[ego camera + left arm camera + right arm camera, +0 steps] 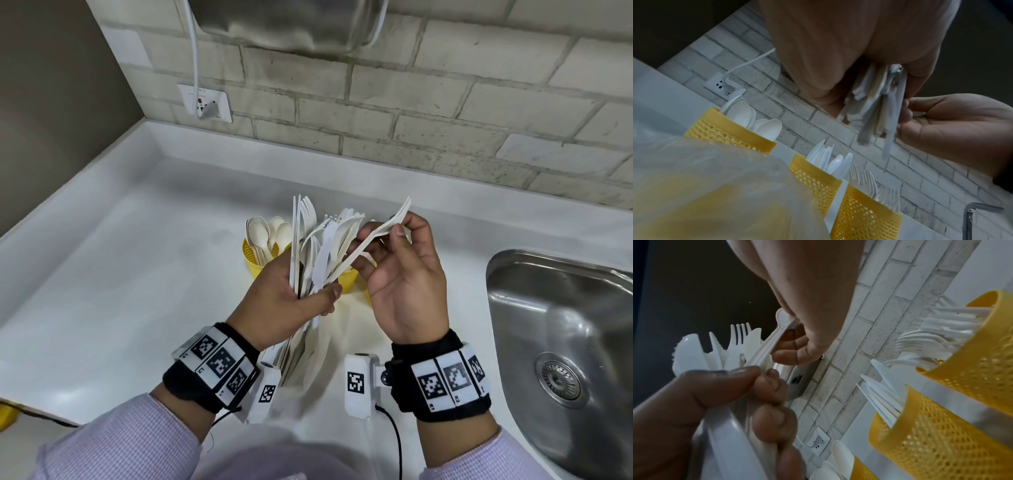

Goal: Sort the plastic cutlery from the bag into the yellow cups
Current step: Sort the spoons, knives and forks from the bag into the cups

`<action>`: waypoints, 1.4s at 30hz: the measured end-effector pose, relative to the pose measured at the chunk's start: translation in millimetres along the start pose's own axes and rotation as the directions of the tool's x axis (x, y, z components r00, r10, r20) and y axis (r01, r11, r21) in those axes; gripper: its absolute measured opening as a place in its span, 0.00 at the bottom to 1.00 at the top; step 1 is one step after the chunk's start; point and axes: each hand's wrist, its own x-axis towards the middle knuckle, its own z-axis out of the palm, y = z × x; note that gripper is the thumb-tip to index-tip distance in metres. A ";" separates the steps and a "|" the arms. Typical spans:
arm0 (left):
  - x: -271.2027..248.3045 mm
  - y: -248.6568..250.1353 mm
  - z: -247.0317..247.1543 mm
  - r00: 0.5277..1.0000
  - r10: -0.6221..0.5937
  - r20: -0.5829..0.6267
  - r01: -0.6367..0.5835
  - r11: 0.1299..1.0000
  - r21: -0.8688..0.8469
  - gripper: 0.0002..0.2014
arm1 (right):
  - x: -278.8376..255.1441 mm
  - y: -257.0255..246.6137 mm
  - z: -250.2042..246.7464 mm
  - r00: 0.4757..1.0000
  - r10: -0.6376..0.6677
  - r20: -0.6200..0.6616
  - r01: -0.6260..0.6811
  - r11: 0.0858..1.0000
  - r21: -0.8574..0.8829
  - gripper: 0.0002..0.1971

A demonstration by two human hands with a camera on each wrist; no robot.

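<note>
Two hands busy: left hand (291, 301) grips cutlery bundle (322, 246); right hand (400, 267) pinches fork (380, 229); wristband codes perhaps "R2".

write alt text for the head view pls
Left hand grips a fanned bundle of white plastic cutlery while the right hand pinches one fork from it, above yellow cups on a white counter.

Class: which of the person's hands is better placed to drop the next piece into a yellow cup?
Right. The right hand already pinches a single fork, while the left hand grips the whole bundle.
</note>
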 end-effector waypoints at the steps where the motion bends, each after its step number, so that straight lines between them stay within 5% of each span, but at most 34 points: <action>1: 0.2 -0.4 -0.7 1.000 0.005 0.002 -0.005 1.000 0.000 0.14 | 0.7 -1.9 0.8 1.000 0.011 0.001 -0.011 1.000 0.024 0.07; 4: 0.2 0.6 -2.8 1.000 0.012 -0.002 -0.012 1.000 -0.009 0.15 | 2.4 -5.9 2.8 0.999 0.041 -0.002 -0.041 0.997 0.072 0.07; 7: -0.7 3.6 -4.5 0.999 0.024 0.048 -0.021 0.998 -0.061 0.01 | 0.5 -7.8 3.4 0.997 0.077 0.019 -0.079 0.991 0.113 0.07; 13: 0.0 8.2 -7.4 0.985 0.026 0.170 -0.001 0.989 -0.149 0.07 | -0.7 -10.8 5.5 0.991 0.123 0.052 -0.130 0.977 0.167 0.07; 24: -2.0 6.0 -12.6 0.990 -0.012 0.140 0.027 0.994 -0.105 0.06 | 10.1 -17.6 -6.4 0.991 0.098 -0.092 -0.059 0.933 0.355 0.09; 29: -3.0 4.6 -14.7 0.999 -0.017 0.031 0.018 0.999 -0.037 0.06 | 15.7 -22.8 -1.8 0.984 0.098 -0.146 -0.073 0.983 0.166 0.08; 35: -4.3 5.6 -16.6 1.000 0.002 -0.012 -0.002 1.000 -0.014 0.15 | 3.7 -17.2 14.7 0.997 0.062 -0.048 -0.066 0.995 -0.077 0.11; 38: -5.8 4.4 -16.8 1.000 -0.001 -0.025 0.001 1.000 -0.001 0.11 | -1.3 -15.0 19.7 1.000 -0.018 -0.014 0.013 0.954 -0.298 0.08; 42: -8.4 4.6 -19.5 0.999 0.007 -0.046 -0.005 0.999 0.038 0.06 | -4.9 -15.8 26.2 0.998 -0.056 0.014 0.057 0.923 -0.381 0.06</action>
